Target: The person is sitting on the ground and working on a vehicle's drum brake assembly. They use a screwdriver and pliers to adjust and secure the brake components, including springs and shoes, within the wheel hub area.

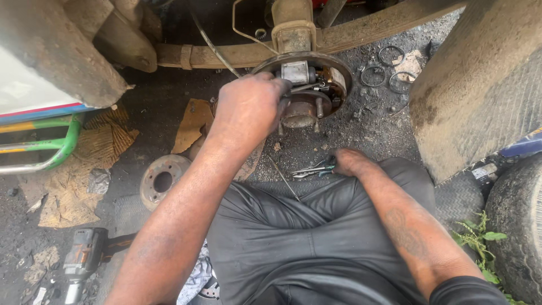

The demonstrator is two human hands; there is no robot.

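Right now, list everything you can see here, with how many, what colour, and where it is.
wheel hub: one, rusty brown, top centre under the axle
brake drum: one, rusty, on the ground at left
pliers: one, metal with a greenish grip, on the ground by the right hand
rings: four or so, dark wire, on the ground at upper right
power tool: one, grey and black, lower left
cardboard scraps: several, brown, left of the hub
tyre: one, black, right edge
weeds: one clump, green, lower right
left hand: one, on the hub
right hand: one, on the pliers
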